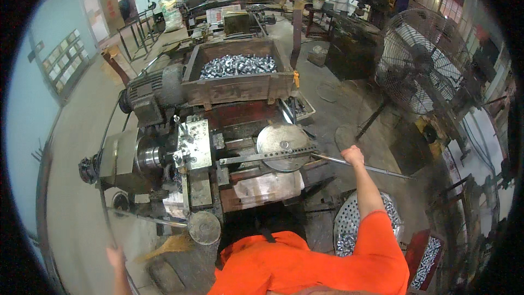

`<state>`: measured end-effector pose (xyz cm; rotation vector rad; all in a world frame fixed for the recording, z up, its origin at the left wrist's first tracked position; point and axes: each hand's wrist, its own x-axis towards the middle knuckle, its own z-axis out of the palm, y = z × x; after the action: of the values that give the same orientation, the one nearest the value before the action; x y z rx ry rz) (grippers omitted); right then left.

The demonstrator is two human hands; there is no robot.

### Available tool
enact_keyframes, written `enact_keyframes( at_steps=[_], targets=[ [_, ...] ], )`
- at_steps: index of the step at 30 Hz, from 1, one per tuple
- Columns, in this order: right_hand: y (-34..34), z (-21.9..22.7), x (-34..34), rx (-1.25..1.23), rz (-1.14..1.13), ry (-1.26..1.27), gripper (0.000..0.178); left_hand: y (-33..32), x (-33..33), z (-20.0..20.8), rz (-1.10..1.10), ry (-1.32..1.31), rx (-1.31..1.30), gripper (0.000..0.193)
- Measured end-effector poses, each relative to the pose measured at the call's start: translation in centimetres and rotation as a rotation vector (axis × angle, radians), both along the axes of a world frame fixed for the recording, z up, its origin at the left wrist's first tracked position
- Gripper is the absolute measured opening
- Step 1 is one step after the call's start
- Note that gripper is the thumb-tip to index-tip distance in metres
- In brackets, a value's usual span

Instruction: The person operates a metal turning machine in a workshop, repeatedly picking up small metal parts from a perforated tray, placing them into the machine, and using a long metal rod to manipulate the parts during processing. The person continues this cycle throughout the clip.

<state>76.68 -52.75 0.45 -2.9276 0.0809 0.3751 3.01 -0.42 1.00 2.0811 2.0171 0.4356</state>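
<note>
Clutching a steel lever (383, 171) in a closed right hand (353, 155), to the right of a workshop machine's round metal plate (273, 136). Reaching low with a blurred left hand (115, 257), impossible to tell whether gripping the thin dark bar (104, 203) beside it.

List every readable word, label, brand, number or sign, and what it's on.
None legible.
Tan door, back left: red markings, too small to read.
Wall board, left: rows of sheets, too blurred.
Sack, back: coloured markings, too blurred.
Machine: no readable marking visible.
</note>
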Motion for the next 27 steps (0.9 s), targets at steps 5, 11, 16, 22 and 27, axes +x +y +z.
enact_keyframes(
  at_steps=[5, 11, 16, 22, 27],
  targets=[
    [-0.4, 0.4, 0.0, 0.008, -0.051, 0.024, 0.049, -0.9, 2.4, 1.0, 0.052, -0.05, -0.074, 0.043],
    [-1.3, -3.3, 2.4, 0.017, 0.024, 0.037, 0.05, 4.0, -3.9, -4.0, 0.049, 0.021, -0.065, 0.036],
    [0.3, 0.1, 0.2, 0.032, -0.073, 0.027, 0.05, 2.7, -2.7, -3.2, 0.024, 0.142, -0.021, 0.033],
    [-0.5, -0.1, 0.3, 0.058, -0.073, 0.03, 0.052, -0.2, 1.7, 0.9, 0.06, -0.015, -0.157, 0.032],
    [0.1, -1.0, 0.9, 0.065, -0.051, 0.021, 0.053, 1.6, -2.4, -2.1, 0.048, 0.043, -0.015, 0.03]
  ],
)
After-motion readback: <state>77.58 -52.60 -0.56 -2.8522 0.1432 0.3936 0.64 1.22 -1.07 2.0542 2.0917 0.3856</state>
